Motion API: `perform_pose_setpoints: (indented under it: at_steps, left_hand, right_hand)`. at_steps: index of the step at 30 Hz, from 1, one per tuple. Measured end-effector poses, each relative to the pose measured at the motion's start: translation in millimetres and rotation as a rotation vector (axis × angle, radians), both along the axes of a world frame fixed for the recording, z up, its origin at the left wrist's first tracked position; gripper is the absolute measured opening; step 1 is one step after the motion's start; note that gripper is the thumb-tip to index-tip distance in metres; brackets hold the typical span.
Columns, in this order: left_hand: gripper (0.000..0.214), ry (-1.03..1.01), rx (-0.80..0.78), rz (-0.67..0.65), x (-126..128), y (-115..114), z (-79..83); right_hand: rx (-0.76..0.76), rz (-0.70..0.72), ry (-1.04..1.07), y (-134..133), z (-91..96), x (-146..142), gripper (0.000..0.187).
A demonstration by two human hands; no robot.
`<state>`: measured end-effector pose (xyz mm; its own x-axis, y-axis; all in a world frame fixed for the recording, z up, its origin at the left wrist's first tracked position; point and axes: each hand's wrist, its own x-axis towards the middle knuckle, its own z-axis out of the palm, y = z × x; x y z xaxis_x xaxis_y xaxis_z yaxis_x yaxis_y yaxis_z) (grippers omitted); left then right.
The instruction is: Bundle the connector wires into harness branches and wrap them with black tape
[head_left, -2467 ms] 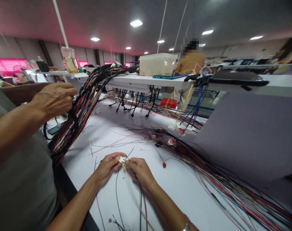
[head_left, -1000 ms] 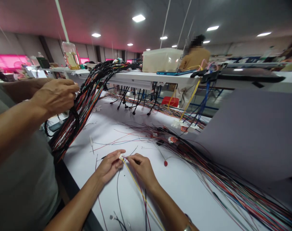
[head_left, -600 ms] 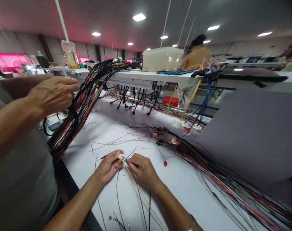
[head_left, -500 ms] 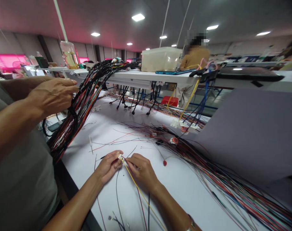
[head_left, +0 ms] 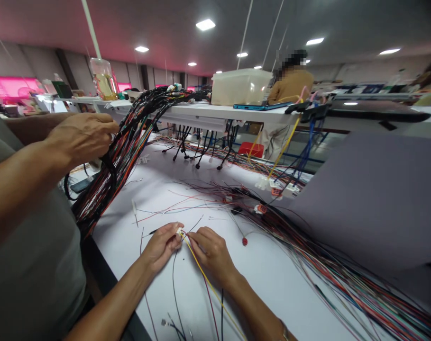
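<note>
Between the fingertips of my left hand (head_left: 162, 246) is a small white connector (head_left: 180, 231), closed in a pinch over the white tabletop. My right hand (head_left: 213, 251) sits just to its right, thumb and forefinger pinched on a dark red wire (head_left: 208, 294) close to the connector. From the connector a yellow wire (head_left: 211, 285) runs down toward the bottom edge, passing below my right hand. Thin dark wires (head_left: 173, 279) lie on the table under and beside my hands. Whether the red wire's tip is inside the connector I cannot make out.
A thick wire bundle (head_left: 105, 189) slants along the left, where a co-worker's hands (head_left: 80, 135) hold it. More loose wires (head_left: 329, 265) spread across the right. A shelf (head_left: 201, 111) above carries a plastic box (head_left: 238, 87) and a phone (head_left: 261, 106). A white-handled tool (head_left: 134, 210) lies left.
My hands stay almost in place at the connector, with the right fingers slightly shifted. The co-worker's hand at the left has moved a little to the right. The view has shifted slightly.
</note>
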<state>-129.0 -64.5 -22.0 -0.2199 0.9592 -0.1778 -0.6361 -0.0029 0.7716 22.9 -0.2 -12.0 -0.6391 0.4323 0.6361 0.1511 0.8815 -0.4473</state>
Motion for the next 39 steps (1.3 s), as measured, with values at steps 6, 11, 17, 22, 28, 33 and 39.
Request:
perform_pose_setpoints:
  at_steps: [6, 11, 17, 22, 28, 33, 39]
  left_hand:
    - [0.025, 0.017, -0.035, -0.004, 1, 0, -0.7]
    - [0.024, 0.078, -0.044, -0.003, 8, -1, 0.6]
    - [0.028, 0.116, -0.048, 0.011, 9, -1, 0.3]
    - [0.028, 0.119, -0.058, 0.042, 6, 0, -1.9]
    - [0.03, 0.106, -0.068, 0.035, 8, 1, -2.9]
    - [0.029, 0.101, -0.076, 0.046, 7, 3, -7.4]
    - [0.031, 0.14, -0.049, 0.07, 13, 1, -11.4]
  right_hand:
    - [0.003, 0.102, -0.119, 3, 2.8, 2, 0.029]
    - [-0.127, 0.038, -0.106, -4, -4.9, -2, 0.029]
    - [-0.335, -0.026, -0.061, -7, -11.5, -9, 0.029]
    - [-0.501, 0.035, -0.058, -1, -8.6, -8, 0.025]
    - [-0.506, 0.083, -0.109, -5, -4.5, -5, 0.033]
    - [-0.463, 0.111, -0.136, -6, 0.3, -3, 0.03]
    - [-0.409, 0.072, -0.19, -9, -8.0, -6, 0.032]
